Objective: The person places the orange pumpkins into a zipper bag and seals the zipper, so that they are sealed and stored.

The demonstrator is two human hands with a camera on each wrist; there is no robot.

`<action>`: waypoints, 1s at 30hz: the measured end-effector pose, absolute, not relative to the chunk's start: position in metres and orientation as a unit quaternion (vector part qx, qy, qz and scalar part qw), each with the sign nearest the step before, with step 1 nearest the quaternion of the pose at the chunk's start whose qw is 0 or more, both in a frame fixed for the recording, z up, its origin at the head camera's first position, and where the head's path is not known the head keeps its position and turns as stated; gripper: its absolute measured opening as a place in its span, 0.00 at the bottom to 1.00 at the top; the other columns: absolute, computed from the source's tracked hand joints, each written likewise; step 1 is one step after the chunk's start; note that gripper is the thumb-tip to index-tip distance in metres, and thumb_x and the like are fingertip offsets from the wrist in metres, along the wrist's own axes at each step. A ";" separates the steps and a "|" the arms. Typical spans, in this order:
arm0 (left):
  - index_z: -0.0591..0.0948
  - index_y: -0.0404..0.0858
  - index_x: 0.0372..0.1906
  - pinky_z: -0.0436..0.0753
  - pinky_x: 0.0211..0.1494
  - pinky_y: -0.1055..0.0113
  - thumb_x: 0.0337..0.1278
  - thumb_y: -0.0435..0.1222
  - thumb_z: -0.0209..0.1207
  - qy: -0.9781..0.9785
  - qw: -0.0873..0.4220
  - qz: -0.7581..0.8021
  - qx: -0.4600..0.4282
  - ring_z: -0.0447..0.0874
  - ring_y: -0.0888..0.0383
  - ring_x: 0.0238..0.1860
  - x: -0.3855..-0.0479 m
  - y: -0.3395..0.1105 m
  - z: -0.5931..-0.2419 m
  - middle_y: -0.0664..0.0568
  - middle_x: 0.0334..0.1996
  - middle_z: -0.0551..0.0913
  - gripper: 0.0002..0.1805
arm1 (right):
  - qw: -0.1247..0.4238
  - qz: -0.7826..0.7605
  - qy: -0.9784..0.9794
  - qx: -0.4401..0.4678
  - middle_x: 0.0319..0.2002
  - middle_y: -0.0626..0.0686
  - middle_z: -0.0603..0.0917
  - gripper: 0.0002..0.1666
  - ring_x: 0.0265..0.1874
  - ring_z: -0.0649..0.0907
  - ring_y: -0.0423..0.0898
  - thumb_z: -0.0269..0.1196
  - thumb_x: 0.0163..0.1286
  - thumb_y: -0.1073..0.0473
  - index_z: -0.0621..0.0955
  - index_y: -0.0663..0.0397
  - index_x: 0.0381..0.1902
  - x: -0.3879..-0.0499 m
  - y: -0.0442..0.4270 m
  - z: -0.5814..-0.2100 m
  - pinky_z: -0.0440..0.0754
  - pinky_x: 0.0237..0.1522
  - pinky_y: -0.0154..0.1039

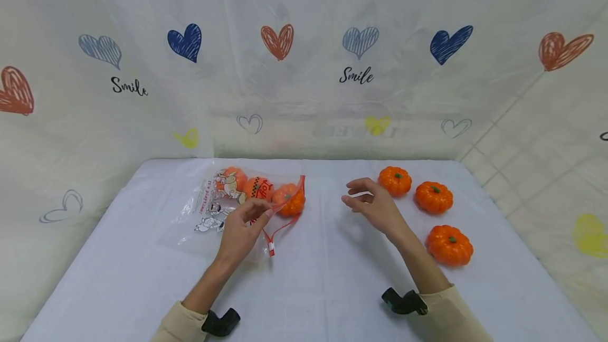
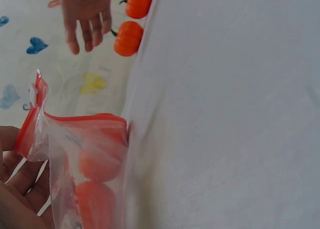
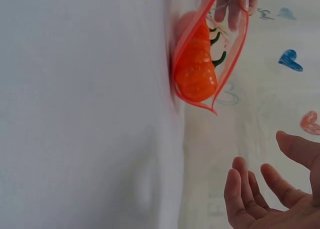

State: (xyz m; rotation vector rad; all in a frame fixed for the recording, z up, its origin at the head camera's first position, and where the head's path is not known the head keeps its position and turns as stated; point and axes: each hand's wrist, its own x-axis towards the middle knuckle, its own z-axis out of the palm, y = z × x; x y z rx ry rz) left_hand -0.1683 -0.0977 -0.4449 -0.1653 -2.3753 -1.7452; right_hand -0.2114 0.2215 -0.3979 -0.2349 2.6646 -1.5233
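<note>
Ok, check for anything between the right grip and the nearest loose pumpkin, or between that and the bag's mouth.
Nothing visible blocks the right grip from the nearest loose pumpkin. On the way into the slider zip bag, however, a bagged pumpkin sits right at the open mouth.

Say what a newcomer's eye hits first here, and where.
Likely the three loose, glossy orange pumpkins with green stems, on the right side of the white-covered table. Next, the clear printed plastic bag with a red zip edge on the left, orange pumpkins inside, its edge pinched by the left hand. The empty right hand hangs between bag and loose pumpkins.
</note>
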 end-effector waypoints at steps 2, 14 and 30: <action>0.86 0.47 0.49 0.82 0.62 0.66 0.71 0.43 0.65 -0.801 0.097 -0.588 -0.057 0.88 0.57 0.54 -0.169 -0.098 -0.445 0.55 0.50 0.90 0.08 | 0.031 -0.490 0.868 -0.076 0.58 0.59 0.82 0.30 0.51 0.89 0.54 0.69 0.72 0.44 0.78 0.52 0.64 -0.211 0.224 -0.398 0.88 0.52 0.39; 0.86 0.47 0.49 0.82 0.61 0.71 0.71 0.42 0.65 -0.802 0.100 -0.587 -0.057 0.89 0.56 0.54 -0.169 -0.099 -0.445 0.55 0.50 0.90 0.08 | 0.027 -0.474 0.877 -0.073 0.62 0.61 0.81 0.32 0.53 0.87 0.53 0.68 0.72 0.42 0.77 0.52 0.66 -0.210 0.241 -0.396 0.89 0.54 0.44; 0.86 0.48 0.49 0.83 0.62 0.64 0.70 0.42 0.65 -0.805 0.093 -0.583 -0.052 0.88 0.56 0.55 -0.169 -0.097 -0.444 0.55 0.52 0.89 0.08 | 0.012 -0.447 0.891 -0.076 0.64 0.58 0.81 0.33 0.54 0.87 0.52 0.65 0.73 0.39 0.76 0.50 0.68 -0.203 0.261 -0.379 0.86 0.59 0.51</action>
